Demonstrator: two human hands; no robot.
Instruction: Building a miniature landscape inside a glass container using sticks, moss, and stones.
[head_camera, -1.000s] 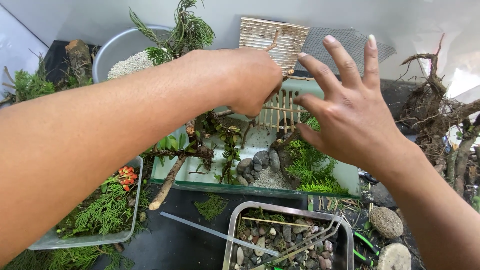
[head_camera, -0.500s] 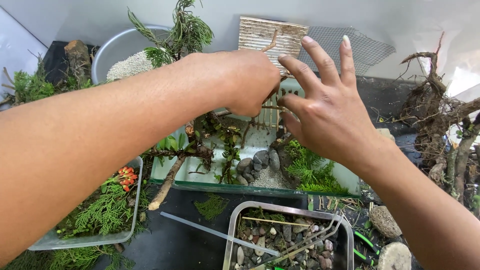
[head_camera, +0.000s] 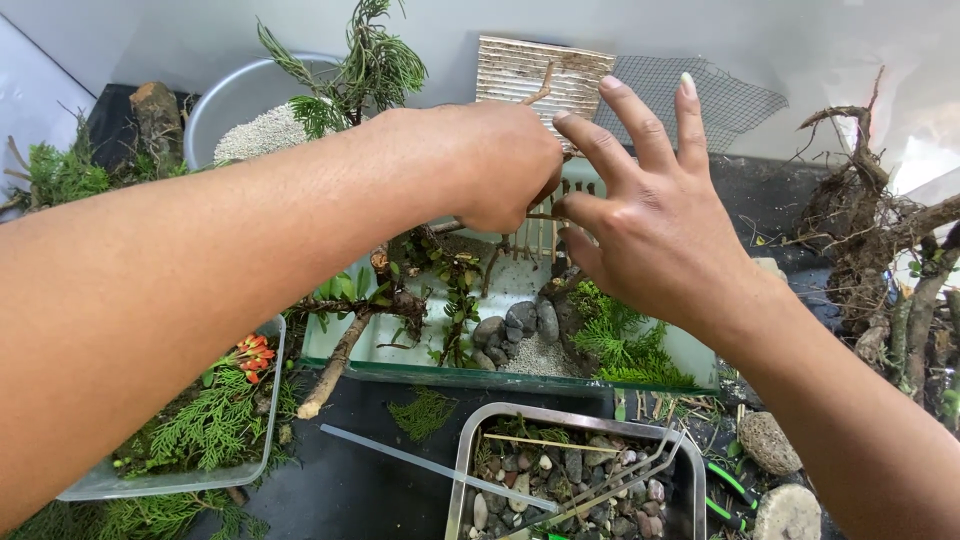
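Head view: our left hand (head_camera: 500, 165) pinches the small stick fence (head_camera: 548, 232) at the glass tank's (head_camera: 520, 378) back; right hand (head_camera: 655, 215) spread open beside it. We should steady it, seating gently.

Over a shallow glass tank (head_camera: 400, 362) planted with moss, stones and branches, the left hand (head_camera: 500, 165) pinches a small twig fence (head_camera: 545, 225) at the tank's back, the right hand (head_camera: 655, 215) spread just beside it, and a metal tray (head_camera: 462, 470) of pebbles sits in front.
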